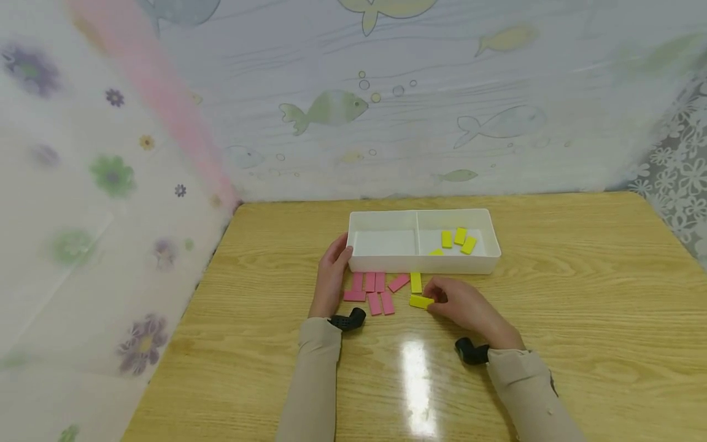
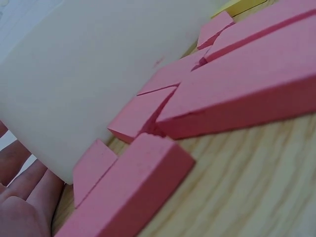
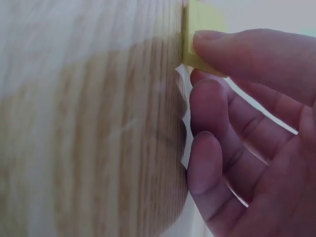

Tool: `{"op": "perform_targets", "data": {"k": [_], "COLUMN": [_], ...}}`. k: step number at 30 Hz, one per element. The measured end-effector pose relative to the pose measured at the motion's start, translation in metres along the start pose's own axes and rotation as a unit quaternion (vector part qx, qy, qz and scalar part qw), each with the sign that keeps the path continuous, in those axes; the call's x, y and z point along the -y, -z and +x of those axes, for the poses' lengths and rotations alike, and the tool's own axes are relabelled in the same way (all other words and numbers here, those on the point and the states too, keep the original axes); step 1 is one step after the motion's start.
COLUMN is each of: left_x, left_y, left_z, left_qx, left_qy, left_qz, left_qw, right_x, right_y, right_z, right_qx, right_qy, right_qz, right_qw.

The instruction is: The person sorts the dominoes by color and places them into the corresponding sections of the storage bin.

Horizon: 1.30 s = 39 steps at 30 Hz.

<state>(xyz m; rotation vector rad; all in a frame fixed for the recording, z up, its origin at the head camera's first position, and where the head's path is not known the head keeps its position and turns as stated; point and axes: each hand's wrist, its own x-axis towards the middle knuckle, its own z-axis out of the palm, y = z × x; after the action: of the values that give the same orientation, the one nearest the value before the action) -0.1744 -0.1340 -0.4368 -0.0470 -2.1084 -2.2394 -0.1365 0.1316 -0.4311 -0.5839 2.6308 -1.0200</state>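
A white two-compartment box (image 1: pixel 383 264) stands on the table. My left hand (image 1: pixel 330 276) rests against its left end, thumb near the front corner; in the left wrist view its fingers (image 2: pixel 37 190) lie beside the white wall. Between thumb and fingertips my right hand (image 1: pixel 461 304) pinches a yellow block (image 1: pixel 421 301), low over the table in front of the box. The right wrist view shows the thumb on this yellow block (image 3: pixel 202 24). Another yellow block (image 1: pixel 415 282) lies just behind it. Several pink blocks (image 1: pixel 374 303) lie flat between my hands.
Several yellow blocks (image 1: pixel 468 245) lie in the box's right compartment. No blocks show in the left compartment (image 1: pixel 383 242). The wooden table (image 1: pixel 580 294) extends to both sides, with a patterned wall covering (image 1: pixel 414 135) behind it.
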Motion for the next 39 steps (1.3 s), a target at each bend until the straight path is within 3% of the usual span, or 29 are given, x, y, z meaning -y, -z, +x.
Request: {"op": "perform_targets", "data": {"k": [7, 18, 25, 35, 39], "left_x": [0.003, 0.023, 0.0, -0.001, 0.006], "left_y": [0.001, 0.005, 0.001, 0.0, 0.002], "left_z": [0.002, 0.01, -0.001, 0.0, 0.003], "left_qx": [-0.003, -0.014, 0.001, 0.002, -0.002], "left_qy": [0.001, 0.001, 0.003, 0.003, 0.0], "left_qz": [0.005, 0.011, 0.016, 0.01, 0.006], "left_qw": [1.0, 0.9998, 0.9999, 0.9999, 1.0], "right_x": [-0.002, -0.003, -0.002, -0.004, -0.004], "right_y": [0.0, 0.003, 0.004, 0.004, 0.007], "right_z": [0.001, 0.0, -0.001, 0.001, 0.001], "right_qx": [0.003, -0.007, -0.019, -0.047, -0.063], "right_qy": [0.011, -0.017, 0.004, 0.005, 0.009], "right_qz": [-0.033, -0.018, -0.015, 0.035, 0.043], "right_qw": [0.9994, 0.9997, 0.9997, 0.9983, 0.997]}}
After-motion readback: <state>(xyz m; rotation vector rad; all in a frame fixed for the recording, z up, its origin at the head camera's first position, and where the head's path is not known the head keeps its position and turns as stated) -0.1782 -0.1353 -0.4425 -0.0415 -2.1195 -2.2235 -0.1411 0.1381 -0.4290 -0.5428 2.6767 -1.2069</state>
